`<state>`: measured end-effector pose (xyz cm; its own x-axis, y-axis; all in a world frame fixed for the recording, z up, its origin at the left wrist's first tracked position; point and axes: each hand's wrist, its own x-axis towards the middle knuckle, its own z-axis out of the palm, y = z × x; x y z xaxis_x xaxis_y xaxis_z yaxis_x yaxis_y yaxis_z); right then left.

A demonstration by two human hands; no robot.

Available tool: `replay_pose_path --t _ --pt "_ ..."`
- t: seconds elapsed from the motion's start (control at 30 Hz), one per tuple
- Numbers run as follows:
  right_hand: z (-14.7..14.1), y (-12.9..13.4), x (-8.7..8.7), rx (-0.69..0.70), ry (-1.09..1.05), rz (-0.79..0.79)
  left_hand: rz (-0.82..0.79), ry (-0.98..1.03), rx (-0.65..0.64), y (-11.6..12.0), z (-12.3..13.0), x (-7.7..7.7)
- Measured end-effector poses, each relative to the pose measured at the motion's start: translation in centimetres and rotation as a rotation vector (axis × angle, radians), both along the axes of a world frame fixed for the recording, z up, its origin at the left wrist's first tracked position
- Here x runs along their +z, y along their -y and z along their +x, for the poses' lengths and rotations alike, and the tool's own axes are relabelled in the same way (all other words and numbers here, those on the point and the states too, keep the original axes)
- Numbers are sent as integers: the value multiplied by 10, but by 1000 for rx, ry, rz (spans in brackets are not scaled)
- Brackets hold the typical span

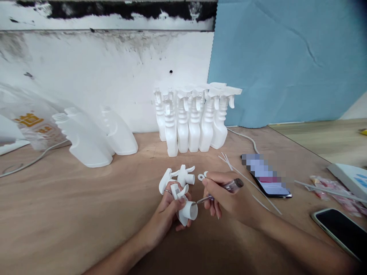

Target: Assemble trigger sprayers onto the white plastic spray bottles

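Note:
My left hand (169, 208) grips a white trigger spray head (189, 210), its round collar facing right. A screwdriver with a dark, see-through handle (233, 185) is held in my right hand (222, 193), its thin metal tip at the collar's opening; whether it touches inside I cannot tell. Just beyond my left hand lie more loose spray heads (185, 175) on the table. White ring washers (201, 177) rest beside my right fingertips, one partly covered by them.
Several white spray bottles with heads (195, 126) stand against the wall. Bottles without heads (88, 147) and a plastic bag (31, 122) are at the left. Thin white tubes (252, 179), a lit phone (266, 177), a dark phone (342, 233) and pink packets (335, 191) lie right.

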<state>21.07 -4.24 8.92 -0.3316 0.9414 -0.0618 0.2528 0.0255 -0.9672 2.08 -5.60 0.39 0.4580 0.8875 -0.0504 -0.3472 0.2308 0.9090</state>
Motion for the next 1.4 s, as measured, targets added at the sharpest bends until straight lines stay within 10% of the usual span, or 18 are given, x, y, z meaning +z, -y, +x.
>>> replay_pose_path --t 0.37,0.73,0.97,1.4 --pt "-6 -11 -24 36 -351 -255 -18 34 3 -3 0 4" --pt "21 33 -64 -103 94 600 -28 47 39 -4 5 3" --pt "15 34 -87 10 -232 247 0 -29 55 -5 -2 0" --pt "-2 35 -103 -86 -282 276 90 -143 74 -6 -4 -9"
